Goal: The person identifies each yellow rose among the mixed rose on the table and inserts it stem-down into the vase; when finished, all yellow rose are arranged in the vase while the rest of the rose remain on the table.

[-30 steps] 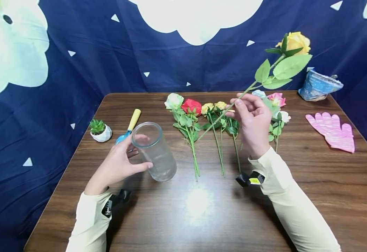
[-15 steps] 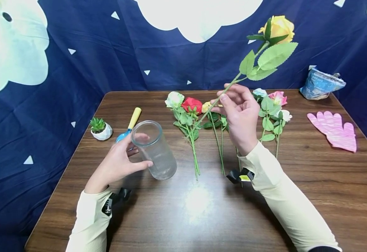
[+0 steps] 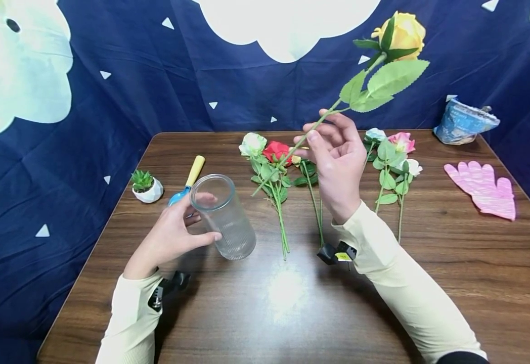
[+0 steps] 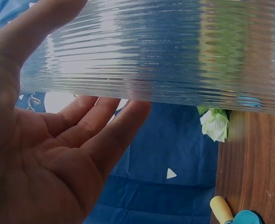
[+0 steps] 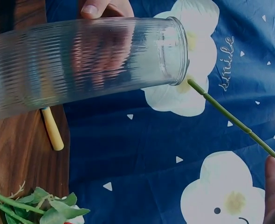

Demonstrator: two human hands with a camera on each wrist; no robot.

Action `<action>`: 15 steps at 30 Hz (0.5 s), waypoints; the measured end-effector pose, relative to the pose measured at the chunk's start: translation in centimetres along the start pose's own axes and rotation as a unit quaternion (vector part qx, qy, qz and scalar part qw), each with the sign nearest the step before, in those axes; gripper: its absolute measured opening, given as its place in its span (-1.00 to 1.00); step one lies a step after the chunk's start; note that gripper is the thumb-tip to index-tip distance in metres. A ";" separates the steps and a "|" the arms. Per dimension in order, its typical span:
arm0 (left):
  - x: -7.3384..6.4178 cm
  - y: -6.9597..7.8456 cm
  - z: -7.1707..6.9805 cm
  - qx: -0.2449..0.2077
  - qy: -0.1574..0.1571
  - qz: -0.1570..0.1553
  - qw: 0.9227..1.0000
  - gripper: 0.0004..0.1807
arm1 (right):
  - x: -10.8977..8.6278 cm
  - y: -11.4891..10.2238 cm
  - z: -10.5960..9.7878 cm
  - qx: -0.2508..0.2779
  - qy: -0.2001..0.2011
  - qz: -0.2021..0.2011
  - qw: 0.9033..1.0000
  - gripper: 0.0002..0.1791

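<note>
My left hand (image 3: 174, 232) grips a clear ribbed glass vase (image 3: 230, 227) by its side, thumb in front and fingers behind. In the left wrist view the ribbed wall of the vase (image 4: 165, 51) fills the top. My right hand (image 3: 338, 162) pinches the stem of a yellow artificial rose (image 3: 401, 35), which slants with its bloom up and to the right. The lower stem end (image 3: 258, 191) points down-left towards the vase. In the right wrist view the stem (image 5: 230, 116) has its tip close to the vase rim (image 5: 182, 51), outside the mouth.
White and red roses (image 3: 277, 151) lie mid-table, with yellow ones partly hidden behind my right hand. Pink, blue and white flowers (image 3: 401, 143) lie farther right. A pink glove (image 3: 483, 189), a blue bag (image 3: 462, 121), a potted succulent (image 3: 146, 187) and a yellow-handled trowel (image 3: 194, 172) surround them.
My right hand has moved left with the yellow rose, bringing its stem end nearer the vase. The left hand and vase have stayed in place.
</note>
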State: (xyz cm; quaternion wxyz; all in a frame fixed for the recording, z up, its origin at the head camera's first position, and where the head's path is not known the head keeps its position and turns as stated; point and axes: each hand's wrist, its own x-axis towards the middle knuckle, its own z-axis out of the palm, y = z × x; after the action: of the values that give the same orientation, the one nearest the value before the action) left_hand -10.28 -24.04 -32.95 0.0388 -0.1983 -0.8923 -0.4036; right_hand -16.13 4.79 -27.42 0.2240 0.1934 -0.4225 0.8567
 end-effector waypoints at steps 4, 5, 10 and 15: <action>0.0 -0.1 0.0 -0.001 -0.002 -0.003 1.000 -0.31 | 0.0 0.1 0.4 0.001 -0.001 0.001 1.000 -0.64; 0.0 -0.1 0.0 -0.002 -0.002 -0.004 1.000 -0.31 | 0.0 0.1 0.5 0.001 -0.002 0.003 1.000 -0.64; -0.1 -0.1 0.0 -0.006 -0.003 -0.004 1.000 -0.32 | -0.3 0.1 1.0 -0.002 -0.003 0.008 1.000 -0.64; -0.1 -0.1 -0.1 -0.006 -0.003 -0.006 1.000 -0.32 | -0.4 0.2 1.4 0.007 -0.001 0.005 1.000 -0.65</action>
State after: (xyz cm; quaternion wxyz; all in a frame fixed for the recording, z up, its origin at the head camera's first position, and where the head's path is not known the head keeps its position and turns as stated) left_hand -10.28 -24.18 -33.00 0.0323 -0.1950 -0.8912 -0.4084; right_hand -15.71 3.49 -27.00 0.2182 0.1937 -0.4175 0.8605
